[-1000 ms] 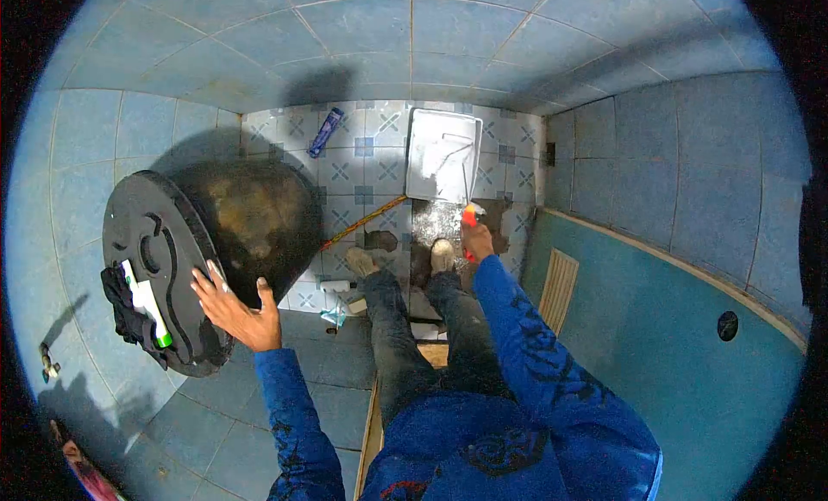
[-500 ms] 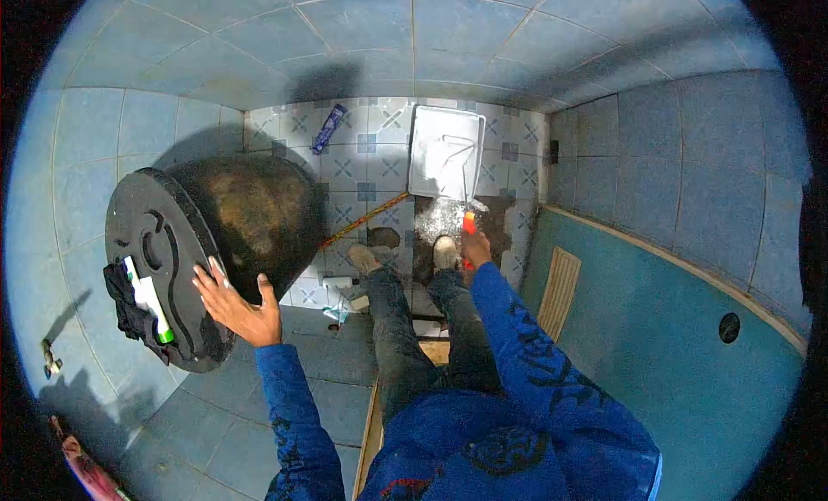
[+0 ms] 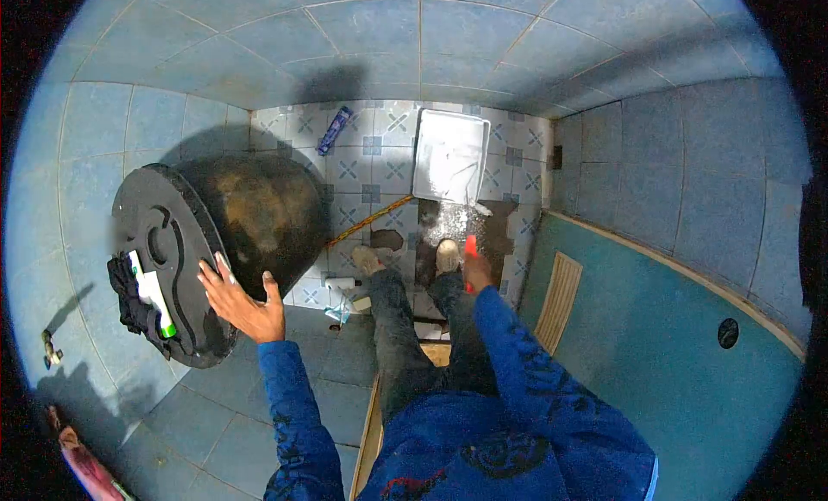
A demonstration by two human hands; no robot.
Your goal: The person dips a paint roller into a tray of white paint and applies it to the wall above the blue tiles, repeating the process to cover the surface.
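My left hand point(image 3: 245, 306) rests with spread fingers on the near edge of the black lid point(image 3: 191, 281) of a big dark drum point(image 3: 267, 212). My right hand point(image 3: 479, 270) is wrapped round the red handle point(image 3: 471, 247) of a roller tool. Beyond the handle, the roller end is hard to make out against the white tray point(image 3: 420, 169). This tray lies on the patterned tile floor and holds bright white paint. White splashes show on the dark floor patch point(image 3: 429, 259) between the tray and my right hand.
A black cloth point(image 3: 128, 298) and a white tube with a green cap point(image 3: 166, 326) lie on the lid. A purple packet point(image 3: 334, 131), a yellow-red stick point(image 3: 371, 218) and a white bottle point(image 3: 342, 283) are on the floor. A teal panel point(image 3: 638, 328) stands at the right.
My right hand and the red handle have moved slightly down, toward me. The roller's wire frame no longer shows clearly over the tray. My left hand stays on the lid.
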